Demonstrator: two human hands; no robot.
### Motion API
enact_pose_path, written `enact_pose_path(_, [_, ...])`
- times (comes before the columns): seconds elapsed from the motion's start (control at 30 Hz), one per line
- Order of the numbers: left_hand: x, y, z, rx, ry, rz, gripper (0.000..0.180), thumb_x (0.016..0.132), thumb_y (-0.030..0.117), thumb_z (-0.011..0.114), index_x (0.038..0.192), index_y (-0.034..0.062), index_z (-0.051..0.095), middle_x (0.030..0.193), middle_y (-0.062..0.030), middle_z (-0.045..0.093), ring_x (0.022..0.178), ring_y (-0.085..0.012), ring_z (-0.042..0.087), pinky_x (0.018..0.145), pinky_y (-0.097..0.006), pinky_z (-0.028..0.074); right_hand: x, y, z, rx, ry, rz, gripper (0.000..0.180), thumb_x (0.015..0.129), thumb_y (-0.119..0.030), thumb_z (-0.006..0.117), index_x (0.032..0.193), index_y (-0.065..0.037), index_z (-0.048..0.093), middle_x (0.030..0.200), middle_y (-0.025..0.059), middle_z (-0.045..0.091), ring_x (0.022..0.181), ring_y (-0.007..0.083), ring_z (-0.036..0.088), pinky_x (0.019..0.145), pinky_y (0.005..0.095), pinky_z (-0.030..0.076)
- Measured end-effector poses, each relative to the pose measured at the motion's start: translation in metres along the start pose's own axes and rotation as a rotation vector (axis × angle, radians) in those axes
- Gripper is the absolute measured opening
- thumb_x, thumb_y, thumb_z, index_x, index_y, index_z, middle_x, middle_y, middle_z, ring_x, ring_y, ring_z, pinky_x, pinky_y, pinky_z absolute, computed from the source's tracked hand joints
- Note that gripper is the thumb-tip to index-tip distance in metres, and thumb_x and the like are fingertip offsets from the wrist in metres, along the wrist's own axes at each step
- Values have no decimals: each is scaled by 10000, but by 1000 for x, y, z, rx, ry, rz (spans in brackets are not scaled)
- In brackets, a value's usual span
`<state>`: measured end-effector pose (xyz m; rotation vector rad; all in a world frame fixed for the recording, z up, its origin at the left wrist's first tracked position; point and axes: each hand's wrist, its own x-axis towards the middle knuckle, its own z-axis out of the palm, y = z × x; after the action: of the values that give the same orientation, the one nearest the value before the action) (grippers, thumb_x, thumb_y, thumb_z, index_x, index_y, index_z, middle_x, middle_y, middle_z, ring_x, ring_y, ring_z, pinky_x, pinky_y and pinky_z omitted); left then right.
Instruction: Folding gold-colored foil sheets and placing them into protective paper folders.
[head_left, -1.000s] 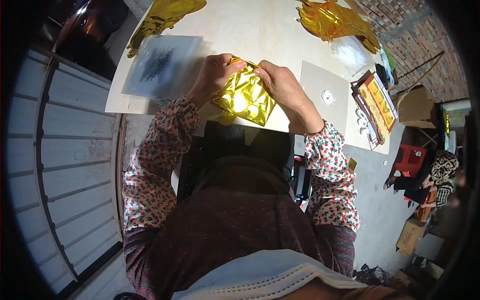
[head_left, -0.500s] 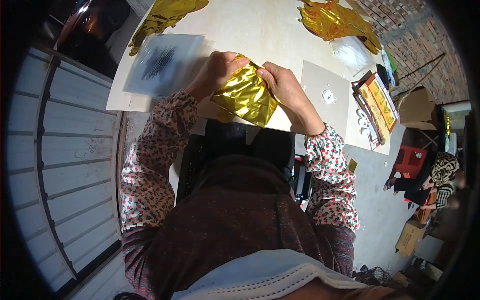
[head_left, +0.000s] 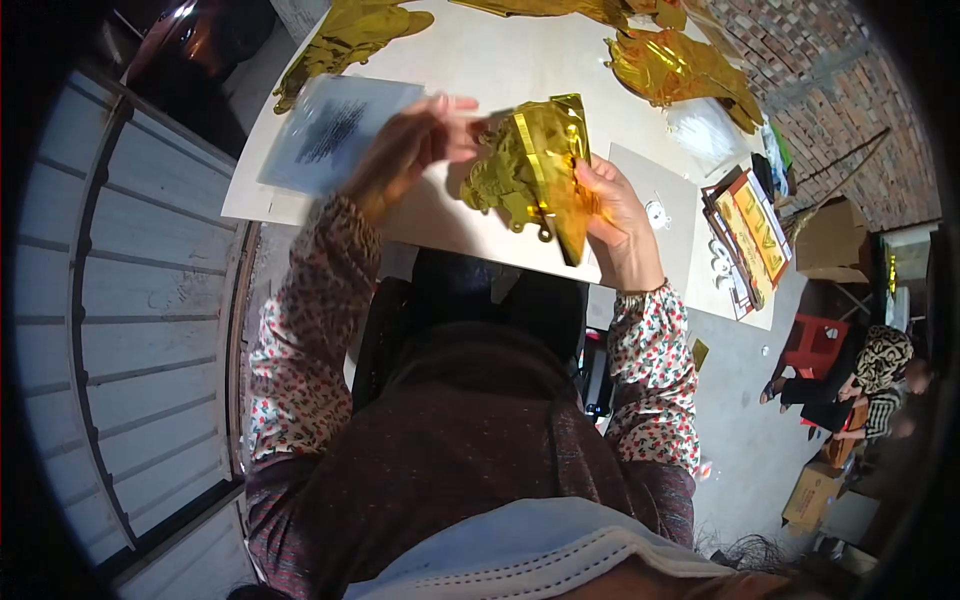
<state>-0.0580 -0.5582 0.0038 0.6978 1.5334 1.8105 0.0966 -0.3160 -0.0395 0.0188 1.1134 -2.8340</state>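
My right hand (head_left: 618, 208) grips a folded, flat gold foil balloon (head_left: 545, 165) by its right edge, thumb on the front. The foil is tilted up above the table's near edge; its layered left side shows ragged, rounded edges, with small holed tabs along the bottom. My left hand (head_left: 432, 142), slightly blurred, is just left of the balloon with fingers apart and nothing in it. Under and beside that hand lies a stack of clear plastic bags (head_left: 345, 125) with dark print.
More gold foil balloons lie at the table's far left (head_left: 350, 40) and far right (head_left: 685, 75). Clear plastic packets (head_left: 708, 130) and orange printed cards (head_left: 752, 228) lie on the right. Two people (head_left: 875, 370) sit beyond, near a red stool (head_left: 815, 342) and cardboard boxes (head_left: 812, 497).
My left hand has let go of the foil balloon and moved left. My right hand has shifted the balloon right and turned it, so its layered edges show.
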Motion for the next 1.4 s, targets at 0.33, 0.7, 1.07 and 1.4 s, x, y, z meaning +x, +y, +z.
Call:
enact_pose_path(0.33, [-27,-31,54,-3,-50,216,624,952,105,640,1489,49,327,1277,-129,545,1143,-204,578,963,-297,504,-17,24,-11,210,10,-86,312,956,-159,639,1208,20,592,1121,127,682,978,238,687,873,392,574])
enact_pose_path(0.7, [-49,35,62,903,-246,1014,281,829,80,678,1097,147,727,1189,-44,637,683,-163,610,623,-293,526,-33,39,21,265,-31,-17,354,941,-177,664,1216,32,587,1078,130,697,931,222,697,875,356,569])
enact_pose_path(1.07, [-40,28,39,824,-509,913,203,853,51,635,1034,101,711,1023,-47,723,722,-175,700,574,-280,543,-22,30,14,173,-60,173,319,927,-142,675,1181,39,609,1109,149,692,960,234,701,897,372,564])
enact_pose_path(1.4, [-48,57,46,412,-566,216,376,937,235,654,1197,-34,617,1085,-125,689,979,-175,665,825,-302,526,-18,23,28,214,-126,141,362,929,-134,664,1241,26,576,1122,151,682,983,243,694,897,384,563])
